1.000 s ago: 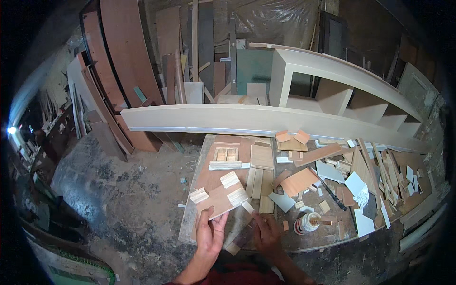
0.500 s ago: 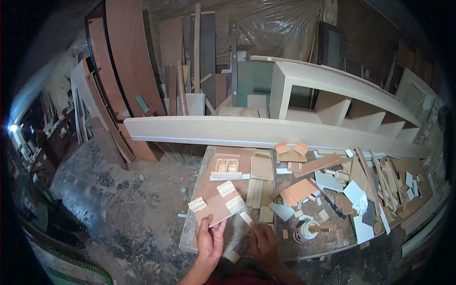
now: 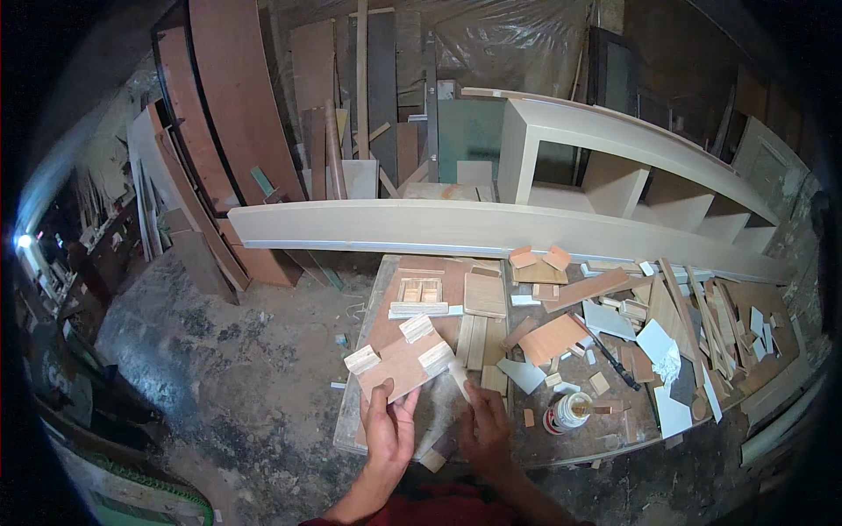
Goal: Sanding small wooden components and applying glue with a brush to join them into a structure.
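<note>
My left hand (image 3: 388, 430) grips the near edge of a small brown plywood panel (image 3: 402, 365) and holds it tilted above the workbench (image 3: 351, 421). Three pale wood blocks (image 3: 416, 328) are fixed to the panel's corners. My right hand (image 3: 485, 427) rests beside it on the bench, fingers curled around a thin pale wood strip (image 3: 460, 380) near the panel's right corner.
A glue bottle (image 3: 570, 408) stands right of my right hand. Offcuts, boards and white scraps (image 3: 667, 351) litter the bench. A long pale shelf unit (image 3: 491, 230) lies across behind it. Boards lean on the far wall (image 3: 246, 114). Dusty concrete floor (image 3: 228, 377) lies left.
The panel has stayed in my left hand and shifted slightly left and nearer. My right hand has come up toward the panel's right corner.
</note>
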`<state>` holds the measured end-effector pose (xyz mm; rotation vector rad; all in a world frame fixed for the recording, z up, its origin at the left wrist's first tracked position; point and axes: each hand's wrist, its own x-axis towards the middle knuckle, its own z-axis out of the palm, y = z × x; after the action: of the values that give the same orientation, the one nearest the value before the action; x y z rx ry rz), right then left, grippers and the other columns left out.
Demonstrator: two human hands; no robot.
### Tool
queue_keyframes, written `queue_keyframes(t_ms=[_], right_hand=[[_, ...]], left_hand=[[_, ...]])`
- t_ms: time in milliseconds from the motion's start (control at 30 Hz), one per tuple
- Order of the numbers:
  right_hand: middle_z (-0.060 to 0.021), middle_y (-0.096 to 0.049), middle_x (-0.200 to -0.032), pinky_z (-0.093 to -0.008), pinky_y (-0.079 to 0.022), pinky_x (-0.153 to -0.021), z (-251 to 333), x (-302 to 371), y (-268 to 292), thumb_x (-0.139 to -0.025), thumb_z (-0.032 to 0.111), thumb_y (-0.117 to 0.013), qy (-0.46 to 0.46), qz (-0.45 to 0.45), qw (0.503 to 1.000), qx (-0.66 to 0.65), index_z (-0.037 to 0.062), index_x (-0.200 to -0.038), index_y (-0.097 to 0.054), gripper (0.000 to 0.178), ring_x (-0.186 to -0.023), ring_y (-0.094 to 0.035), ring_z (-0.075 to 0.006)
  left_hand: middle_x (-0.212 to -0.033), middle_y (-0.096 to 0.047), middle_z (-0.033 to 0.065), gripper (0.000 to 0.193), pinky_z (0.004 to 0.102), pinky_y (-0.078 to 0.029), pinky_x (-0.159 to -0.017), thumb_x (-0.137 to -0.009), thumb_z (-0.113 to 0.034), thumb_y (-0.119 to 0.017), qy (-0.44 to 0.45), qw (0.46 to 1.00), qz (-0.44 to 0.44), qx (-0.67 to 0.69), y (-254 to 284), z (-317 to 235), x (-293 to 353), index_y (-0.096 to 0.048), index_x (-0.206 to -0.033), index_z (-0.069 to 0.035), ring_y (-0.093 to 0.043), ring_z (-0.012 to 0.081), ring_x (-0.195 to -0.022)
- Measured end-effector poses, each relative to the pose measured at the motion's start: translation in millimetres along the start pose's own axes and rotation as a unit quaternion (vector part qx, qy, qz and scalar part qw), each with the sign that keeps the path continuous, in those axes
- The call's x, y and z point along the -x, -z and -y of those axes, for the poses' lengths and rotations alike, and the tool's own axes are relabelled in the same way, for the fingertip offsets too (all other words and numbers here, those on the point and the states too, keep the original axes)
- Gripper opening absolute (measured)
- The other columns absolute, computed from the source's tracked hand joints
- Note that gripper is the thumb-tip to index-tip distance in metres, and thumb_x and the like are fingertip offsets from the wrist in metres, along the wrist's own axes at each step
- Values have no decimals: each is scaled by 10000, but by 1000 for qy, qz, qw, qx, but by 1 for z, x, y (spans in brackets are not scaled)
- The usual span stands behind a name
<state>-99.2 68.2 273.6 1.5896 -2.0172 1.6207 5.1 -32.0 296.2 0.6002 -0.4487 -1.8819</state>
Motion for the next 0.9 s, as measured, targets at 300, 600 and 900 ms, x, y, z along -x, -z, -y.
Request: queue_keyframes(t_ms=[300, 600, 900], right_hand=[[-166, -548, -928, -374, -486, -666, -2, 4, 0, -815, -37, -564, 22, 6, 1000, 21, -22, -1200, -546, 385, -801, -586, -303], [-145, -546, -899, -373, -484, -614, -3, 2, 2, -824, -28, -570, 52, -8, 998, 33, -20, -1196, -554, 372, -742, -593, -279], [-144, -543, -891, -361, -478, -571, -1, 3, 6, -814, -37, -566, 51, 8, 998, 34, -24, -1200, -554, 386, -707, -589, -279]], left_hand=[[-1238, -532, 95, 377, 399, -446, -1013, -878, -63, -539, -8, 1000, 5, 3, 1, 0, 1, -451, -1244, -46, -537, 237, -1145], [-1231, -538, 101, 372, 391, -462, -997, -876, -58, -532, -15, 1000, 6, -4, -5, -2, 5, -455, -1239, -37, -533, 240, -1153], [-1294, -471, 95, 448, 415, -470, -982, -895, -38, -510, -21, 999, 25, -2, 0, 2, 3, -379, -1321, -83, -489, 244, -1190]])
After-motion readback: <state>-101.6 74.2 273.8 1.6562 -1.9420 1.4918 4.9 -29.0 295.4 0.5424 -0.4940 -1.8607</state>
